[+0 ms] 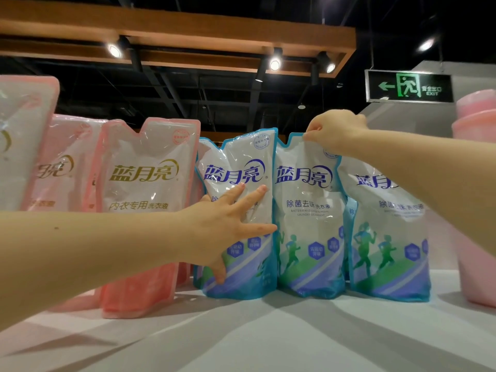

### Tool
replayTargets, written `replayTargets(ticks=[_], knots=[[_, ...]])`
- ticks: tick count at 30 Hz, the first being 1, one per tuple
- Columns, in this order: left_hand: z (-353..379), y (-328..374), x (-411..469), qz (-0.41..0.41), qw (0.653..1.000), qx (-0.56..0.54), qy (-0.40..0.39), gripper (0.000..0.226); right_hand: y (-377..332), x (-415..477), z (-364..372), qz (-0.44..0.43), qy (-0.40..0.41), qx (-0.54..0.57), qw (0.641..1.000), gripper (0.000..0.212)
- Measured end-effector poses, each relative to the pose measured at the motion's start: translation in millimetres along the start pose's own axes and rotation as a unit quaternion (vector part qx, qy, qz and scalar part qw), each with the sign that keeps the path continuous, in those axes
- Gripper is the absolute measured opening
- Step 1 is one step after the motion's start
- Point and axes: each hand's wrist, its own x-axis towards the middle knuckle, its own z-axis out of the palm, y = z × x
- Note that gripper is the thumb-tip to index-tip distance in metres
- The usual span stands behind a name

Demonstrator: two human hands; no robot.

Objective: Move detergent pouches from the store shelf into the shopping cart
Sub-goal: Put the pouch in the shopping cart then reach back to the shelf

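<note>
Head view: right hand (335, 127) pinches the middle blue detergent pouch (308, 210) at its twelve o'clock edge; left hand (222, 224), fingers spread flat, presses the neighbouring blue pouch (241, 157) at nine o'clock, both upright on the white shelf (268, 331).

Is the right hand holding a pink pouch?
No, the right hand pinches the top edge of the middle blue pouch.

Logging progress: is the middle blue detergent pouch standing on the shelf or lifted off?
Standing upright. The middle blue detergent pouch rests its base on the white shelf; the right hand only pinches its top edge.
</note>
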Motion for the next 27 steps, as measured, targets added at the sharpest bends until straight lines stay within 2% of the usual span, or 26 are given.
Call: replayTargets(ticks=[4,7,11,13,16,21,27], knots=[[-1,4,-1,-0.010,1.000,0.028,0.002,0.115,-1,-2,-3,-0.009,-0.031,-0.020,0.999,0.041],[-6,8,-2,-0.015,0.999,0.051,-0.003,0.115,-2,-5,-3,-0.033,-0.024,-0.040,0.998,0.062],[-11,10,-2,-0.016,0.997,0.078,-0.004,0.115,-8,-30,-9,-0.165,0.022,-0.087,0.982,0.073],[-13,11,-3,-0.020,0.996,0.088,-0.008,0.114,-11,-48,-12,-0.228,0.019,-0.108,0.968,0.073],[-18,15,-4,-0.030,0.995,0.097,-0.022,0.114,-13,-72,-12,-0.278,-0.009,-0.137,0.951,0.071],[-21,19,-10,-0.026,0.989,0.146,-0.002,0.113,-8,-99,-11,-0.263,-0.073,-0.104,0.956,0.069],[-29,18,-12,0.019,0.982,0.185,0.025,0.086,-6,-125,-9,-0.257,-0.145,-0.093,0.951,0.070]])
